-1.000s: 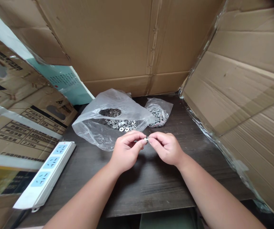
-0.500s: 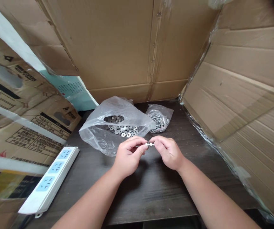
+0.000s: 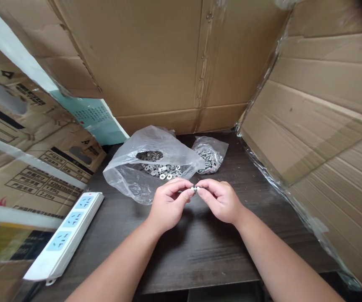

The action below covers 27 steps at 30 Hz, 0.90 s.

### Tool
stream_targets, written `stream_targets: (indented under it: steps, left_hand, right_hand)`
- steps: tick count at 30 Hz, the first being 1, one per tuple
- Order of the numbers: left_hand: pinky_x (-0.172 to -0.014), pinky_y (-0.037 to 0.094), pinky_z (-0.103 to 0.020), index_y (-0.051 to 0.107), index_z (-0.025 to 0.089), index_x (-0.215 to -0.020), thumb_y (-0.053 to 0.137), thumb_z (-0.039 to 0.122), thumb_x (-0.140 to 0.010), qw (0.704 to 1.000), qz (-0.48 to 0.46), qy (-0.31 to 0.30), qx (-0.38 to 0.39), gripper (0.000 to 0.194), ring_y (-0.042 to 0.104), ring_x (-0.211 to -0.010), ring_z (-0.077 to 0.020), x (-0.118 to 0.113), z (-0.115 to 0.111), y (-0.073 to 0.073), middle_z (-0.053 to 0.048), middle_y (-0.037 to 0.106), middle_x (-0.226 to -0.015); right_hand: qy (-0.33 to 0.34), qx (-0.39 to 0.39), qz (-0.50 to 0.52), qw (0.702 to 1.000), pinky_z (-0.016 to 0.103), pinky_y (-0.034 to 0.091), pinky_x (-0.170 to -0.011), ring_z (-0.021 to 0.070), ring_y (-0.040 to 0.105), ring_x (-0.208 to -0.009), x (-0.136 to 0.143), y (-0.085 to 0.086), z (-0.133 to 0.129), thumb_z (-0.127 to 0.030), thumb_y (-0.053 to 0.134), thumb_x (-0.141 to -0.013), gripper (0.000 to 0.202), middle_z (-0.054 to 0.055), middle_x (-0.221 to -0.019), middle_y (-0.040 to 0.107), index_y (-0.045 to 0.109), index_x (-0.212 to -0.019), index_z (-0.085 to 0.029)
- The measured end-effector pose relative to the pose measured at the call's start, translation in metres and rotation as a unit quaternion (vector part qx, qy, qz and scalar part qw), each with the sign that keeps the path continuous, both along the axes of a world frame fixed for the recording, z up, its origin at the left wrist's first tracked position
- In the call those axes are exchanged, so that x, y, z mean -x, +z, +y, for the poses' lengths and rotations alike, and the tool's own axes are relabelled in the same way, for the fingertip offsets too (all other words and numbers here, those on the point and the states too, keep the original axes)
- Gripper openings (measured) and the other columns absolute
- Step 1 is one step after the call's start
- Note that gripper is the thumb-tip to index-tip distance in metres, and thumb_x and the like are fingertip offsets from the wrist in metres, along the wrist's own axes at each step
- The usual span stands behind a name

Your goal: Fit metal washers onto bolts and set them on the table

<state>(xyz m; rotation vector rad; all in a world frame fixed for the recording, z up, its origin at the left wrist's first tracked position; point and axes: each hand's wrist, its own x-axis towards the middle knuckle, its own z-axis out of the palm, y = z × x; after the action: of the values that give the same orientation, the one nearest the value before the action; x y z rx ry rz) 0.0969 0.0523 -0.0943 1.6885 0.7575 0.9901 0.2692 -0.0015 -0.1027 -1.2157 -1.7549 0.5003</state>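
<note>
Bolt [image 3: 195, 188] with a washer, pinched by my left hand [image 3: 169, 205] and right hand [image 3: 221, 200], above a dark wood-grain table [image 3: 199, 256]. Brown cardboard [image 3: 155, 58] stands behind it and along both sides.

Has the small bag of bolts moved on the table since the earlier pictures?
No, the small bag of bolts sits in the same place relative to the back cardboard wall; only the camera's view shifted slightly.
</note>
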Motion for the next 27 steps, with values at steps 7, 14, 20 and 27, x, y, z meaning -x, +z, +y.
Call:
stream_targets:
  steps: [7,14,20,27]
  left_hand:
    - [-0.063,0.049,-0.016,0.069,0.015,-0.083,0.066,0.034,-0.076,1.000,0.016,-0.008,-0.003,0.020,0.057,-0.072,-0.0042,-0.0015,-0.0014,-0.0013,-0.003,0.061,-0.087]
    - [-0.064,0.050,-0.016,0.069,0.015,-0.083,0.065,0.033,-0.076,0.999,0.024,-0.017,-0.012,0.020,0.056,-0.072,-0.0043,-0.0018,-0.0006,-0.0015,-0.003,0.061,-0.086]
    - [-0.058,0.051,-0.017,0.068,0.013,-0.082,0.067,0.033,-0.074,1.000,0.000,-0.006,0.010,0.021,0.056,-0.068,-0.0047,-0.0033,-0.0027,0.0013,-0.004,0.061,-0.086]
    - [-0.057,0.051,-0.016,0.069,0.014,-0.080,0.068,0.034,-0.073,0.999,-0.033,-0.005,0.039,0.021,0.056,-0.062,-0.0025,-0.0018,-0.0024,0.0040,-0.003,0.061,-0.086]
  right_hand:
    - [-0.021,0.014,-0.009,1.000,0.010,0.031,-0.055,-0.0026,0.038,-0.055,0.0029,-0.0036,0.0016,-0.031,0.044,-0.090,0.030,-0.002,-0.059,0.047,0.058,-0.076,-0.009]
    - [-0.034,0.027,-0.033,0.999,0.013,0.026,-0.053,-0.0027,0.031,-0.052,0.0025,-0.0051,0.0024,-0.034,0.040,-0.092,0.039,-0.002,-0.054,0.038,0.046,-0.063,-0.007]
    - [-0.038,0.025,0.002,0.999,0.010,0.035,-0.061,-0.0018,0.044,-0.061,0.0003,-0.0037,0.0027,-0.035,0.038,-0.093,0.034,0.000,-0.068,0.052,0.058,-0.079,-0.010]
    - [-0.027,-0.024,0.022,0.999,0.011,0.030,-0.050,-0.0013,0.031,-0.047,-0.0006,-0.0048,-0.0008,-0.031,0.053,-0.086,0.030,-0.006,-0.051,0.035,0.056,-0.110,-0.013]
